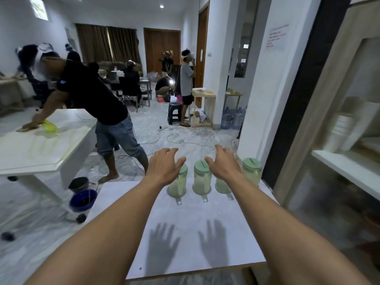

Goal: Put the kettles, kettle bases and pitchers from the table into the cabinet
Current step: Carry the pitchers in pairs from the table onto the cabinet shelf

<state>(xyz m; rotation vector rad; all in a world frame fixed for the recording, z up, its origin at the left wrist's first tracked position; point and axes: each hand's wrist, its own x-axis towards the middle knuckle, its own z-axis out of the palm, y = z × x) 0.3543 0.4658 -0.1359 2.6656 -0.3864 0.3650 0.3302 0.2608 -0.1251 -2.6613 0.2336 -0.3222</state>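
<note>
Several clear pitchers with pale green lids stand in a row at the far edge of a small white table (191, 233). My left hand (164, 167) hovers open above the leftmost pitcher (178, 185), partly covering it. A second pitcher (202, 177) stands in full view between my hands. My right hand (223, 165) hovers open over a third pitcher (222, 186), hiding its lid. The rightmost pitcher (251, 171) stands free at the table's far right corner. Both hands hold nothing. The cabinet (345, 128) is to the right, blurred, with stacked white dishes inside.
A person in a black shirt leans over a large white table (41, 149) at left, wiping near a yellow object (49, 126). A blue bucket (83, 199) and a dark pot (79, 184) sit on the floor. Cables cross the floor. Other people stand further back.
</note>
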